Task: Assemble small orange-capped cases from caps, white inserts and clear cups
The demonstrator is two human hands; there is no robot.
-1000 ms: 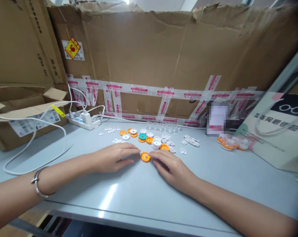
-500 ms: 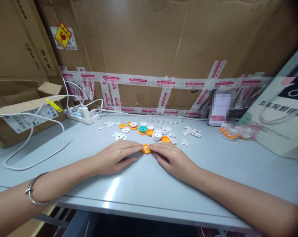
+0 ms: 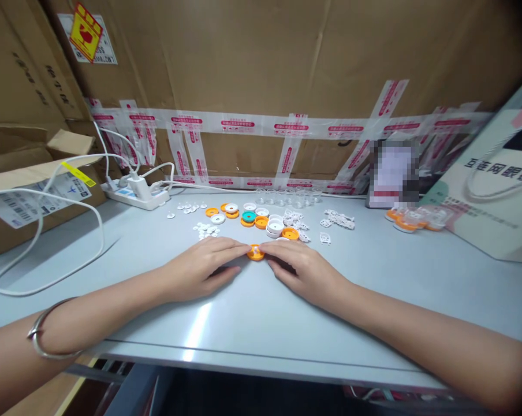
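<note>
An orange round piece (image 3: 256, 253) with a small white part in its middle lies on the table between my hands. My left hand (image 3: 207, 266) touches its left edge with the fingertips, and my right hand (image 3: 302, 268) touches its right edge the same way. Just beyond are orange, white and teal round pieces, among them a teal one (image 3: 248, 216) and an orange ring (image 3: 290, 233). Small white discs (image 3: 207, 230) lie behind my left hand. White openwork parts (image 3: 338, 219) and clear cups (image 3: 287, 197) are farther back.
A white power strip (image 3: 137, 195) with cables and an open cardboard box (image 3: 36, 185) stand at the left. At the right are a phone (image 3: 391, 173), orange pieces with clear tops (image 3: 417, 219) and a printed bag (image 3: 495, 196). Large cardboard (image 3: 252, 58) closes off the back.
The view has shifted, with the table's contents slightly higher in the picture. Both hands remain at the orange piece, fingertips on its edges.
</note>
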